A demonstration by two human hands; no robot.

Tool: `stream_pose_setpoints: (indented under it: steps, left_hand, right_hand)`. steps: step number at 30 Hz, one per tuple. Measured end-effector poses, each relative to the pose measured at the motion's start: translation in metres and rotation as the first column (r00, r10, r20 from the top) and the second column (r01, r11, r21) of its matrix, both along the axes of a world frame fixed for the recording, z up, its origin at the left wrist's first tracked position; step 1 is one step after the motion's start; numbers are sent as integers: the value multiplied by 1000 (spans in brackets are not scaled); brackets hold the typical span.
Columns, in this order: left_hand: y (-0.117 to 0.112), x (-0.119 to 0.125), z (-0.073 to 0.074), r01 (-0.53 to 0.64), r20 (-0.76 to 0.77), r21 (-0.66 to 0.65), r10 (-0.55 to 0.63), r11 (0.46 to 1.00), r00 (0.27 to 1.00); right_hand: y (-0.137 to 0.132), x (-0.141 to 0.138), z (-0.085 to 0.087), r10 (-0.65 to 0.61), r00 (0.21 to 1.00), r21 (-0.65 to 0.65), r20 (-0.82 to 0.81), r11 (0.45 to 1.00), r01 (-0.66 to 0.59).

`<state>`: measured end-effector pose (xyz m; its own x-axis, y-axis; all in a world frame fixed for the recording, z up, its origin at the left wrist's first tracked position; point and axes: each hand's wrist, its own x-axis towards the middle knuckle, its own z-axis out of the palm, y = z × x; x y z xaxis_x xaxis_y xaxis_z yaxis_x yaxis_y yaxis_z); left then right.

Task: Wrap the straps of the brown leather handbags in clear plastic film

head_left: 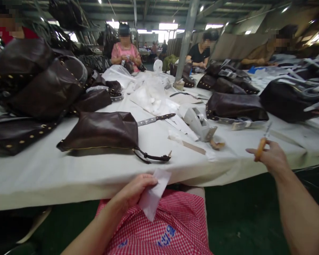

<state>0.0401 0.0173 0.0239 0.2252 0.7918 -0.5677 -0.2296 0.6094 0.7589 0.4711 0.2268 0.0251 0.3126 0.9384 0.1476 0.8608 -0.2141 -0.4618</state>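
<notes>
My left hand (138,187) is closed on a pale, thin sheet of paper (155,198), pinched by the thumb at the table's front edge above my lap. Over the right part of the table, my right hand (275,157) grips orange-handled scissors (261,148), their metal tip pointing up and away from me. A dark brown leather pouch (106,131) with a zipper and a short wrist strap (154,156) lies on the table, beyond my left hand and touching neither hand.
Studded dark bags (39,85) are piled at left; more bags (236,106) lie at right. A grey tape dispenser (198,122) stands mid-table near cardboard strips (194,147) and crumpled white wrapping (151,95). A metal post (187,39) rises behind. Several people sit across the table (29,180).
</notes>
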Motion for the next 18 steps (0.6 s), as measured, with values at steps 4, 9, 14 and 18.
stream_pose_setpoints:
  steps: [4,9,14,18]
  left_hand:
    - [11,8,1,85,-37,-25,-86,996,996]
    - [23,28,-7,141,-41,-32,-142,990,989]
    - [21,40,-13,236,-164,-19,-236,972,958]
    - [18,40,-13,339,-214,38,-324,940,922]
  right_hand:
    - [-102,-24,-3,181,673,-59,-717,947,-317]
    - [-216,-98,-35,116,282,-153,-952,619,-770]
    - [-240,-130,-40,99,169,-96,-981,509,-855]
    - [-231,-138,-29,124,169,-84,-978,506,-858]
